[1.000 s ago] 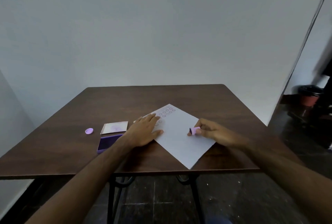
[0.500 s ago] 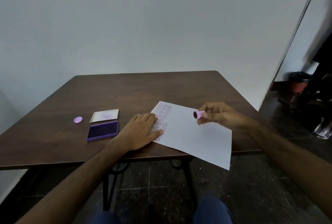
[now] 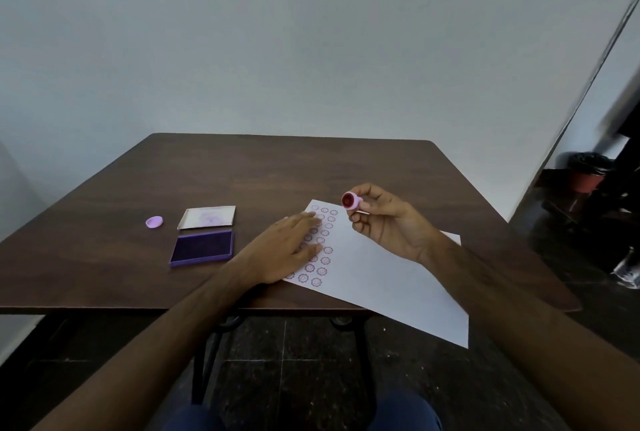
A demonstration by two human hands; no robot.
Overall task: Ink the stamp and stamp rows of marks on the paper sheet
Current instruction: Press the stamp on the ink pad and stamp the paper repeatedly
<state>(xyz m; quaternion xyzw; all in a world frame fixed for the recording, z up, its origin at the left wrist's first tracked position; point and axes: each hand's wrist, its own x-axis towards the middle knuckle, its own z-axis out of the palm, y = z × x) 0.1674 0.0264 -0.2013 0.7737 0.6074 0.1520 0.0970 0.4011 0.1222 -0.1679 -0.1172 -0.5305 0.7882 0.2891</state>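
Note:
A white paper sheet [image 3: 374, 278] lies askew on the brown table [image 3: 277, 171], its near corner hanging over the front edge. Rows of small purple round marks run down its left side. My left hand [image 3: 284, 250] lies flat on that left edge, covering some marks. My right hand [image 3: 388, 223] holds a small pink stamp [image 3: 351, 201] raised above the sheet's far end, its dark red face turned toward me. An open purple ink pad [image 3: 202, 247] sits left of the sheet, its lid [image 3: 207, 217] behind it.
A small lilac cap [image 3: 154, 222] lies left of the lid. A plant pot [image 3: 588, 171] and dark clutter stand on the floor at the right. Metal table legs and my knees show below the front edge.
My right hand has lifted the stamp off the sheet and turned its face up toward me. The sheet has been pulled nearer, so it overhangs the table. My left hand stays on its left edge.

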